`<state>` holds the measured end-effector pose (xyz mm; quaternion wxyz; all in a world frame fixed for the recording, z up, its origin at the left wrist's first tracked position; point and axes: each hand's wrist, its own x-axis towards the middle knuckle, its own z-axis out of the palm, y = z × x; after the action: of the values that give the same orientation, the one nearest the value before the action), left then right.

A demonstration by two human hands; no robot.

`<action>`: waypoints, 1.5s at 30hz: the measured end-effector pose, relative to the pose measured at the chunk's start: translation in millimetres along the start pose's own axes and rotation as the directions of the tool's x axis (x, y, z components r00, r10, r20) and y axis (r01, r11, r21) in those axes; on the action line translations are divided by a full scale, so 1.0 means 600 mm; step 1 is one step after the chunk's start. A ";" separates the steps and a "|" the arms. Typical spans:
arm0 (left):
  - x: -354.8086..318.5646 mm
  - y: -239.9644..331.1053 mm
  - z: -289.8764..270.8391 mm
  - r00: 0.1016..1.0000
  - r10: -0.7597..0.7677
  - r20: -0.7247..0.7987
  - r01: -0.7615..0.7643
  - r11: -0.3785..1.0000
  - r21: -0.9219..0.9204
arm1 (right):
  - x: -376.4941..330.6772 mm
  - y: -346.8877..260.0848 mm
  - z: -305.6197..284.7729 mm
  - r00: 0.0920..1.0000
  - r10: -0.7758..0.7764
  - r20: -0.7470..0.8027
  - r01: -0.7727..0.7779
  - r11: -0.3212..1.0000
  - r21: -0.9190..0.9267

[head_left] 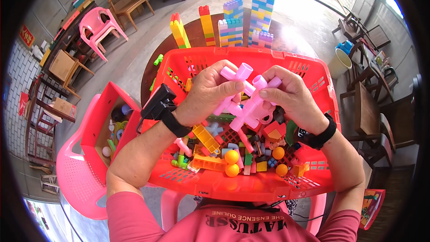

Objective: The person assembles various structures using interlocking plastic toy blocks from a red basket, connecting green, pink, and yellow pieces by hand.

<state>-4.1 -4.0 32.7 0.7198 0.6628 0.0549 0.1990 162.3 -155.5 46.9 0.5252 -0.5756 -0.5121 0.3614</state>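
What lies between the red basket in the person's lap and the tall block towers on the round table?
Nothing. In the head view, the far rim of the red basket meets bare dark tabletop, and the block towers stand just beyond it.

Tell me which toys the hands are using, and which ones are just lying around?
In use:
- left hand and right hand, both gripping the pink tube connectors
- red basket of loose toys beneath them

Lying about:
- block towers on the round table
- orange balls
- pink chair
- white bucket
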 end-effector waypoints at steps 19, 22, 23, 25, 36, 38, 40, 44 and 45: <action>-0.003 -0.003 0.002 0.999 0.050 0.020 -0.050 0.999 0.010 | -0.008 -0.007 0.019 0.985 0.107 0.136 -0.124 0.985 0.119; -0.003 -0.003 0.003 0.999 0.045 0.004 -0.045 0.999 -0.028 | -0.006 -0.002 0.033 0.990 0.083 0.116 -0.109 0.964 0.241; -0.002 -0.004 0.003 0.999 0.051 -0.003 -0.051 0.998 -0.041 | -0.006 -0.001 0.034 0.990 0.093 0.104 -0.118 0.955 0.274; 0.001 -0.010 0.004 0.993 0.089 -0.082 -0.095 0.993 -0.073 | -0.006 0.000 0.033 0.991 0.111 0.078 -0.128 0.955 0.269; -0.015 -0.048 0.037 0.972 -0.234 0.022 0.225 0.899 -0.377 | 0.001 -0.005 -0.007 0.994 -0.020 -0.109 0.034 0.992 0.124; -0.021 -0.048 0.044 0.973 -0.229 0.026 0.220 0.892 -0.396 | -0.002 -0.005 -0.008 0.993 -0.024 -0.114 0.039 0.991 0.127; -0.021 -0.047 0.051 0.982 -0.189 -0.021 0.161 0.882 -0.443 | -0.003 -0.004 -0.006 0.993 -0.054 -0.106 0.070 0.986 0.154; -0.017 -0.047 0.059 0.958 -0.270 -0.098 0.175 0.818 -0.548 | 0.000 -0.006 -0.004 0.997 -0.027 -0.079 0.032 0.998 0.059; -0.016 -0.045 0.058 0.960 -0.267 -0.090 0.173 0.812 -0.557 | 0.000 -0.007 -0.004 0.997 -0.027 -0.071 0.029 0.999 0.030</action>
<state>4.8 -41.3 8.5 0.8891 0.4019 0.1316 0.1752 163.6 -156.6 51.4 0.5568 -0.5726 -0.4955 0.3415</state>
